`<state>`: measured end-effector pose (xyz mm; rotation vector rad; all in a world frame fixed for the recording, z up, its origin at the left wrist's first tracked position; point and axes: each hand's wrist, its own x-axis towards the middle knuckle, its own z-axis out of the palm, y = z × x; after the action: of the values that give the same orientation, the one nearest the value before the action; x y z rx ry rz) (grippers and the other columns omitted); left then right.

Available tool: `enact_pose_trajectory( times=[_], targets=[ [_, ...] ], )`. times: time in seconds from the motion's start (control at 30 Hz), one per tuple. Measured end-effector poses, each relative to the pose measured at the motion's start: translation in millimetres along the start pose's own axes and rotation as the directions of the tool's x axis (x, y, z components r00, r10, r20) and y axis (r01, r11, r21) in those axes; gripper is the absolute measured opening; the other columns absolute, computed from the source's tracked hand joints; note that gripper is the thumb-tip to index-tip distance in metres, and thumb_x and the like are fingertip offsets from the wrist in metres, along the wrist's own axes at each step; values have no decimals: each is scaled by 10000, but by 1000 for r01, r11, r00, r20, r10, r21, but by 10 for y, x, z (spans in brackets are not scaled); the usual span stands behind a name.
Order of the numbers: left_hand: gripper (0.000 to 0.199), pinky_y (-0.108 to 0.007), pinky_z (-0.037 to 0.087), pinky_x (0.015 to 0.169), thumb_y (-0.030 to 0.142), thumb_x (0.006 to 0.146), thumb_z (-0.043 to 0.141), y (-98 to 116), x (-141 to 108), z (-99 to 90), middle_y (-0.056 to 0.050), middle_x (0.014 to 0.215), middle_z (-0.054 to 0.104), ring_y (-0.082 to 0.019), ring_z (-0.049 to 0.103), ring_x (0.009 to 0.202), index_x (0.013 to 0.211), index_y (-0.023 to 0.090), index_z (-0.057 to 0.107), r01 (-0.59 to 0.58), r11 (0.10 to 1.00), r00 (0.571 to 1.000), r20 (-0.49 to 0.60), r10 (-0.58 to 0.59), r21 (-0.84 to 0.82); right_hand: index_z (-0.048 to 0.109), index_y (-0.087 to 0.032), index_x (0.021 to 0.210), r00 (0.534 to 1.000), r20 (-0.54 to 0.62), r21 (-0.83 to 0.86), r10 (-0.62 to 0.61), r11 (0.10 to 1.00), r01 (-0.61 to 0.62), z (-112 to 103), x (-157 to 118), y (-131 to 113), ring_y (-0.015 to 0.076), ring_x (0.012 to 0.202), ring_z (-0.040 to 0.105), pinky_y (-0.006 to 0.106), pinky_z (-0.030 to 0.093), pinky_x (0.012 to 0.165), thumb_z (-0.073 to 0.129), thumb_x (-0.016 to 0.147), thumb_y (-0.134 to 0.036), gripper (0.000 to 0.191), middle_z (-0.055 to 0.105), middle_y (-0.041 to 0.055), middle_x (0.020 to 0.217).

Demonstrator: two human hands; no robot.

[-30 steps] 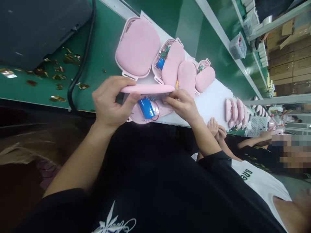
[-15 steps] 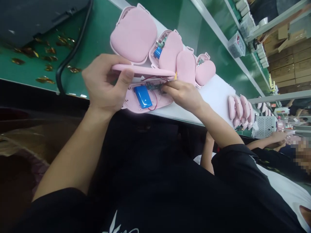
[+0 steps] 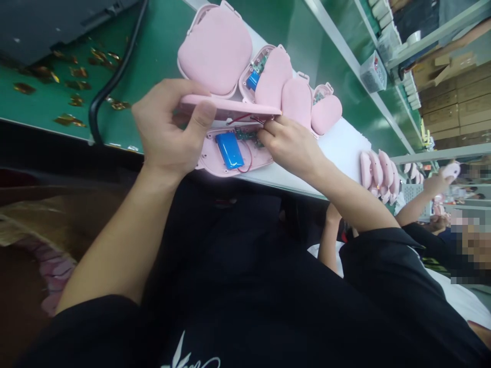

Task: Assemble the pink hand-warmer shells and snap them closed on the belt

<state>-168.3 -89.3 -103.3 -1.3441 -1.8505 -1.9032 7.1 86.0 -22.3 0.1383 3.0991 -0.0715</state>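
My left hand [image 3: 172,128] grips one end of a pink cover [image 3: 233,106], thumb in front and fingers behind, and holds it tilted up. Below the cover lies an open pink shell [image 3: 210,161] with a blue battery [image 3: 230,151] and a green circuit board [image 3: 245,134]. Thin red wires run between the cover and the shell. My right hand [image 3: 287,143] is at the cover's right end, over the board, with its fingers pinched together. What those fingertips hold is hidden.
Behind stand more pink cases [image 3: 217,51], some showing boards inside. A black cable [image 3: 111,82] and scraps of gold film [image 3: 69,120] lie at the left. Pink parts [image 3: 378,171] are stacked at the right, near another person's hand [image 3: 435,184].
My left hand has tilted the cover so that more of its underside shows. My right hand's fingertips have moved slightly up toward the cover's edge. Another person's hand has risen, holding a pink part.
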Motion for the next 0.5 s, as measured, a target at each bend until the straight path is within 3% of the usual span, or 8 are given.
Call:
enact_pose_trajectory(
  times=[0.17,0.23,0.3,0.4,0.5],
  targets=[
    [476,-312,574,914,528,1141,595,-12,7,-3,-66,1071,761,-211,750,1063,1187,90,777,53,998,998,39,-52,-18,753,-114,952,978,187,-105,92,992,-73,-209,259,-208,249,1089,700,397,551,980,354,1099,-85,426,748,96,970],
    [461,-308,569,918,506,1145,599,-24,21,-3,-57,1053,756,-202,752,1044,1179,84,780,35,999,999,39,-34,-24,772,-106,948,949,289,-154,128,984,-86,-348,348,-262,251,1067,711,383,544,927,398,1082,-75,399,761,99,991],
    [448,-297,568,886,491,1140,616,-27,36,-3,-57,1037,761,-194,755,1011,1162,77,785,19,999,999,38,-18,-33,789,-122,986,934,321,-192,155,977,-97,-468,351,-324,243,1031,718,356,531,861,468,1055,-66,333,776,99,1051],
    [459,-284,569,834,506,1136,621,1,47,-8,-62,1014,774,-185,757,965,1140,80,792,25,999,999,28,-25,-30,801,-196,1122,964,174,-163,202,971,-174,-475,207,-447,234,1034,719,340,516,822,563,1063,-149,250,786,83,1134],
    [495,-287,572,829,549,1146,579,37,39,-5,-52,1010,774,-172,750,953,1151,101,788,22,999,999,36,-21,-31,810,-208,1113,953,-20,62,304,951,-302,-238,95,-566,208,990,725,330,521,854,592,1107,-360,265,797,59,1062]
  ],
)
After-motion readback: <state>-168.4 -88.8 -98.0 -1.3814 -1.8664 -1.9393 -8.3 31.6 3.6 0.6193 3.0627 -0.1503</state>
